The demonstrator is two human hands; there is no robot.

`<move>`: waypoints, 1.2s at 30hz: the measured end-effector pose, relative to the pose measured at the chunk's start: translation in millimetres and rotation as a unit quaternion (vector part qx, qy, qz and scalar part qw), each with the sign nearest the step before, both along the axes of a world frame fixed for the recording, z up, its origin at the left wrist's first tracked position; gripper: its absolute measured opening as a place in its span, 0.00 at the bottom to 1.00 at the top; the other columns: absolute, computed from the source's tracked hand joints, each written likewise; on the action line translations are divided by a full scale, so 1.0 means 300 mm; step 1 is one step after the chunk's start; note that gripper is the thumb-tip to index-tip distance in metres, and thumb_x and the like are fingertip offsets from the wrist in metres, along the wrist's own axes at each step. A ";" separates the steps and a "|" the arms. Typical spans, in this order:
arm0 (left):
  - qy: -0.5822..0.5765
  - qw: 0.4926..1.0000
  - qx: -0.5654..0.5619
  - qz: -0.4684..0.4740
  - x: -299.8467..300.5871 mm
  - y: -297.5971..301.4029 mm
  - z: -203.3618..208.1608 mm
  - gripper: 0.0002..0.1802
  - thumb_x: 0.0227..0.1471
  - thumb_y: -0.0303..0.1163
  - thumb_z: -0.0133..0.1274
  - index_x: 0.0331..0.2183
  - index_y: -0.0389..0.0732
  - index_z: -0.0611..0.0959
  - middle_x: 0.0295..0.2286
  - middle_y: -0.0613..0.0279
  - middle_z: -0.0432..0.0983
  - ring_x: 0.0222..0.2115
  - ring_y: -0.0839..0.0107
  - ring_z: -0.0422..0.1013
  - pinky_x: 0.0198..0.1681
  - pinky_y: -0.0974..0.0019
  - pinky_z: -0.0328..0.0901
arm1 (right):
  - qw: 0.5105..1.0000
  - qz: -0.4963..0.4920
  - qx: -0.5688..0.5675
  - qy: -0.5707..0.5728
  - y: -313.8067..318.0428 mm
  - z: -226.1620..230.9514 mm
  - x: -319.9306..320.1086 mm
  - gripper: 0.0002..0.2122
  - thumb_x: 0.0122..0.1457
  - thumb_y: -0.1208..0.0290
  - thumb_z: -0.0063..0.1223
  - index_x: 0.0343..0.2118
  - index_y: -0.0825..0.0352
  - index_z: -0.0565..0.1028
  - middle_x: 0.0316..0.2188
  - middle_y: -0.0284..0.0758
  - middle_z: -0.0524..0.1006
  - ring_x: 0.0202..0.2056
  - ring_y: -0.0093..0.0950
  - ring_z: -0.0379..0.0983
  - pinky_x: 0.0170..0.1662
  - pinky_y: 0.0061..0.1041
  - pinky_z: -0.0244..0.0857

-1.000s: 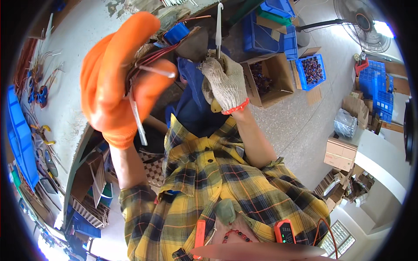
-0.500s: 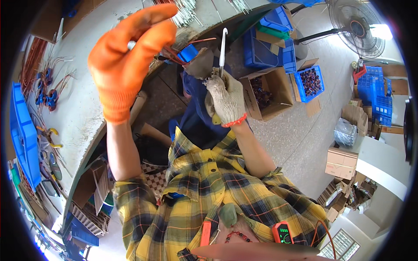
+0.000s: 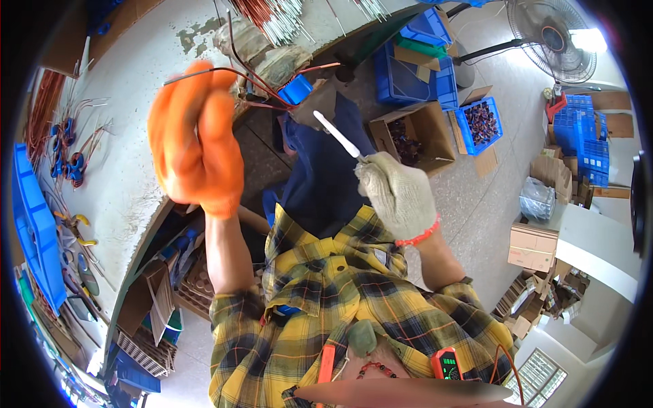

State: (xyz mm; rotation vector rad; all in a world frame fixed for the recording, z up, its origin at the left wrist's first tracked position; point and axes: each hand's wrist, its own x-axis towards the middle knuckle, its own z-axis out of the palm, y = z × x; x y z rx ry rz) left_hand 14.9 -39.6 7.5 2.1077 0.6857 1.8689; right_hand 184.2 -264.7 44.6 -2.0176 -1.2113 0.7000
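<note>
My left hand (image 3: 197,146), in an orange coated glove, is raised over the workbench edge with its fingers closed. A dark reddish wire (image 3: 243,76) crosses its fingertips and seems gripped there; motion blurs this spot. The wire leads to a blue coil core (image 3: 295,89) at the bench's edge, where other wire ends stick out. My right hand (image 3: 400,194), in a grey-white knitted glove, is closed round a slim white hook tool (image 3: 338,134). Its tip points up and left toward the coil, apart from it. The tool's handle is hidden in the fist.
Bundled wires (image 3: 272,17) lie at the bench's far side, and several wound coils (image 3: 71,146) at left beside a blue tray (image 3: 37,224). To the right stand a cardboard box (image 3: 432,139), a blue bin of small parts (image 3: 481,126) and a fan (image 3: 552,37).
My left hand has come down, its fingers folding from a raised pinch, and the wire now shows across them. My right hand has moved right and toward me, tilting the hook tool leftward.
</note>
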 end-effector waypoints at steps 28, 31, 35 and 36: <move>0.074 0.950 -0.195 -0.233 0.030 0.145 0.150 0.20 0.71 0.35 0.60 0.55 0.31 0.87 0.52 0.47 0.84 0.53 0.57 0.78 0.62 0.55 0.67 | 0.991 0.029 0.084 0.104 0.086 0.033 -0.084 0.09 0.75 0.64 0.60 0.42 0.64 0.78 0.23 0.41 0.80 0.25 0.42 0.82 0.26 0.35 0.70; -0.045 0.907 -0.281 -0.310 -0.094 0.151 0.210 0.28 0.73 0.32 0.50 0.68 0.29 0.74 0.66 0.34 0.73 0.65 0.46 0.73 0.72 0.44 0.62 | 0.984 0.043 -0.021 0.172 0.038 0.076 -0.041 0.08 0.74 0.65 0.60 0.43 0.65 0.78 0.23 0.42 0.79 0.26 0.46 0.81 0.28 0.37 0.70; 0.053 0.903 -0.197 -0.378 -0.169 0.175 0.125 0.38 0.68 0.41 0.61 0.70 0.33 0.71 0.66 0.35 0.72 0.64 0.40 0.72 0.72 0.40 0.60 | 0.993 0.059 -0.050 0.091 0.026 0.053 -0.019 0.08 0.71 0.68 0.63 0.44 0.67 0.78 0.26 0.43 0.80 0.28 0.49 0.81 0.32 0.37 0.71; 0.087 0.910 -0.195 -0.356 -0.161 0.187 0.093 0.35 0.65 0.37 0.64 0.68 0.33 0.76 0.63 0.38 0.77 0.62 0.45 0.75 0.70 0.44 0.64 | 0.995 0.065 -0.033 0.064 0.025 0.042 -0.021 0.08 0.70 0.68 0.64 0.44 0.67 0.78 0.26 0.42 0.80 0.28 0.50 0.80 0.32 0.36 0.71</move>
